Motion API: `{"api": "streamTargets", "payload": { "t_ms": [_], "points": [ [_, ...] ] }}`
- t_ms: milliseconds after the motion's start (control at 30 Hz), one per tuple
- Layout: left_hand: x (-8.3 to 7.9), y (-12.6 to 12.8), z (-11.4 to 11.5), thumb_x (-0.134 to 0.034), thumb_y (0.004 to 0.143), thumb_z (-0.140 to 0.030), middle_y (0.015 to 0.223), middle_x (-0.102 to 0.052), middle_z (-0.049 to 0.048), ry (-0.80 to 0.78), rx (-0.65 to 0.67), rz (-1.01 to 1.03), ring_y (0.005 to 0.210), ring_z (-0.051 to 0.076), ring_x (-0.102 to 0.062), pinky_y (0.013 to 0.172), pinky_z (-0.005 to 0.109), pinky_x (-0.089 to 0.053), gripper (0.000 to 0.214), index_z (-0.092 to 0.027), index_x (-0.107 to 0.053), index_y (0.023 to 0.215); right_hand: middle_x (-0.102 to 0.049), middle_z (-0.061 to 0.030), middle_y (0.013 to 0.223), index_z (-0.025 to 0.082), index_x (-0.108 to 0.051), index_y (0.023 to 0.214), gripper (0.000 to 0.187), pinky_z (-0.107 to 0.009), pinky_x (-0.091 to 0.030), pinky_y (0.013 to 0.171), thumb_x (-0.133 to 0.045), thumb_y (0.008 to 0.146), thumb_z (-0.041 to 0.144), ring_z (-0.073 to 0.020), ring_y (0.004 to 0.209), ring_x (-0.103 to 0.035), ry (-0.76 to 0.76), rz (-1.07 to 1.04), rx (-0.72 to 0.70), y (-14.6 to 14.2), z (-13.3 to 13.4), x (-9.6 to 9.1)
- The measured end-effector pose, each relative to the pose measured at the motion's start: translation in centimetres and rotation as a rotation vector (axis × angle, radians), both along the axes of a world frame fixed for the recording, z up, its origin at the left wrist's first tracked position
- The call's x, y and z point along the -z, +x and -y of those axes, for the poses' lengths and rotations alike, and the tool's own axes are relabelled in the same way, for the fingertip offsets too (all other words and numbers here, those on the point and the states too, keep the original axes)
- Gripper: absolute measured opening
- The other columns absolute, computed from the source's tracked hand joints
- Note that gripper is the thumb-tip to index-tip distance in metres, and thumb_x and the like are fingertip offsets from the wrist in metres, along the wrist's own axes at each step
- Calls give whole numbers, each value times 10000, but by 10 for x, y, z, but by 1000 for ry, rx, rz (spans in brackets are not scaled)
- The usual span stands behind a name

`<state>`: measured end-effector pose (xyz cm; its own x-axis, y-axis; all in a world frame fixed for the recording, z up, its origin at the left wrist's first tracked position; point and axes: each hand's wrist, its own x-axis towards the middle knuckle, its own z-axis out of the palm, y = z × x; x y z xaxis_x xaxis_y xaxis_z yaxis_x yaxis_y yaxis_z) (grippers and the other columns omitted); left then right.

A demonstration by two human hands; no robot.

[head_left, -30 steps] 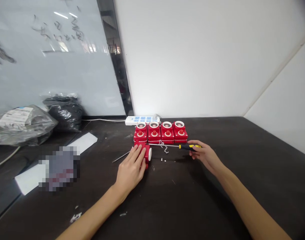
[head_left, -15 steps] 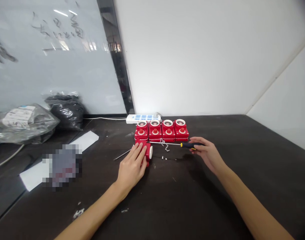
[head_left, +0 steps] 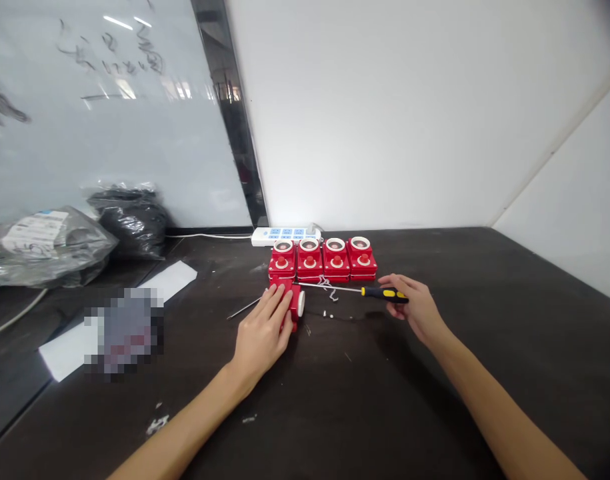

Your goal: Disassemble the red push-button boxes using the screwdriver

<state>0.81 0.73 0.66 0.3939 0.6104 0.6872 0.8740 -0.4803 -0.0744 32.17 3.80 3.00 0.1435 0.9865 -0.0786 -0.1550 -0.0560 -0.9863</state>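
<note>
My left hand lies with fingers stretched over a red button box tipped on its side on the dark table. My right hand closes its fingers round the black and yellow handle of a screwdriver, whose thin shaft points left toward the tipped box. Just behind, a row of several upright red button boxes stands side by side. Small white screws and a bent bit of wire lie between my hands.
A white power strip lies against the wall behind the boxes. A thin metal rod lies left of my left hand. White paper sheets and plastic-wrapped bags sit at the left. White scraps dot the near table.
My right hand has shifted a little to the right along the screwdriver handle and lifted it slightly. My left hand stays on the tipped red box.
</note>
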Motion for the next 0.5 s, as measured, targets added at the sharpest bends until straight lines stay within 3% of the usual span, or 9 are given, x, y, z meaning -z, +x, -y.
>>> {"api": "streamTargets", "payload": {
  "t_ms": [67, 233, 300, 400, 433, 500],
  "points": [
    [0, 0, 0, -525, 918, -192, 1328, -623, 121, -2, 1, -6, 1259, 290, -565, 1033, 437, -523, 375, -123, -618, 1275, -625, -27, 776, 160, -717, 868, 305, -213, -207, 356, -719, 749, 441, -52, 380, -449, 33, 46, 53, -1, 1, 0],
    [0, 0, 0, -527, 919, -199, 1321, -629, 115, -3, 3, -4, 1252, 291, -571, 1029, 438, -526, 373, -128, -619, 1274, -664, -46, 873, 172, -727, 890, 298, -248, -446, 513, -801, 617, 266, -138, 625, -617, 33, -100, -26, 1, 3, -4],
    [0, 0, 1, -526, 920, -197, 1320, -630, 117, -6, 5, -2, 1254, 291, -570, 1032, 440, -524, 374, -127, -618, 1276, -673, -67, 853, 164, -720, 881, 293, -249, -400, 439, -774, 667, 357, -140, 553, -597, -26, -94, -45, 0, 3, -5],
    [0, 0, 0, -523, 919, -194, 1320, -631, 112, -13, 6, 2, 1259, 285, -566, 1033, 439, -525, 376, -135, -616, 1279, -659, -55, 763, 156, -706, 865, 329, -212, -214, 350, -753, 702, 438, -73, 397, -459, -43, -18, 10, -2, 4, -6],
    [-1, 0, 0, -522, 919, -195, 1320, -631, 110, -15, 7, 6, 1260, 283, -565, 1034, 438, -524, 375, -139, -617, 1278, -656, -45, 758, 159, -706, 867, 322, -208, -213, 354, -781, 674, 405, -66, 403, -453, -29, -12, 25, -2, 4, -7],
    [-1, 0, 0, -521, 918, -196, 1319, -631, 110, -20, 12, 12, 1260, 280, -565, 1039, 439, -520, 373, -140, -619, 1274, -664, -38, 800, 169, -711, 885, 345, -208, -329, 404, -837, 589, 293, -92, 507, -532, -6, -49, 17, -2, 4, -8]
  ]
}}
